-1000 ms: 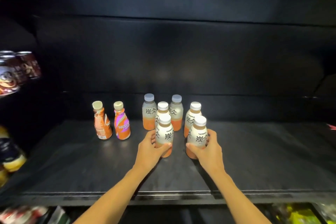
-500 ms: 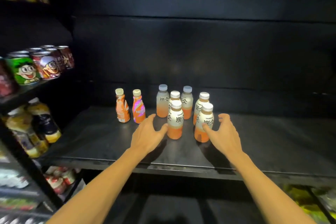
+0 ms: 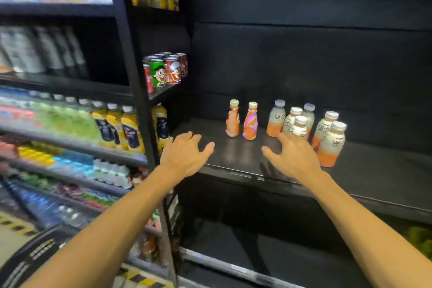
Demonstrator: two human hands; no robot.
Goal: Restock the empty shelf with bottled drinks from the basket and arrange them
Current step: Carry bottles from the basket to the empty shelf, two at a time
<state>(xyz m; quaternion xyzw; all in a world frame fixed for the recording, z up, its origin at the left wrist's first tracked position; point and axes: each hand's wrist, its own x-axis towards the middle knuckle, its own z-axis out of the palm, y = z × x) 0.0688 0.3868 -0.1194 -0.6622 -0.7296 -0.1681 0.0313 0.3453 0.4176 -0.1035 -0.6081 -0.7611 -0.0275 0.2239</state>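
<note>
I have let go of the near two bottles [image 3: 330, 145]; left hand [image 3: 184, 155] and right hand [image 3: 295, 159] hover spread wide, empty (basket unseen), eight drinks stand on the shelf [image 3: 374, 170], more needed

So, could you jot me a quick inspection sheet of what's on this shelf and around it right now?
Surface: black shelf, mostly bare, dimly lit.
Job's things: six white-capped bottles clustered upright; two orange bottles side by side to their left. Basket not in view.
Clutter: nothing seen.
Hands: left hand and right hand both open, holding nothing, over the shelf's front edge.
Cables: nothing seen.
Surroundings: cartoon cans on a neighbouring shelf; blurred stocked drink shelves further left.
</note>
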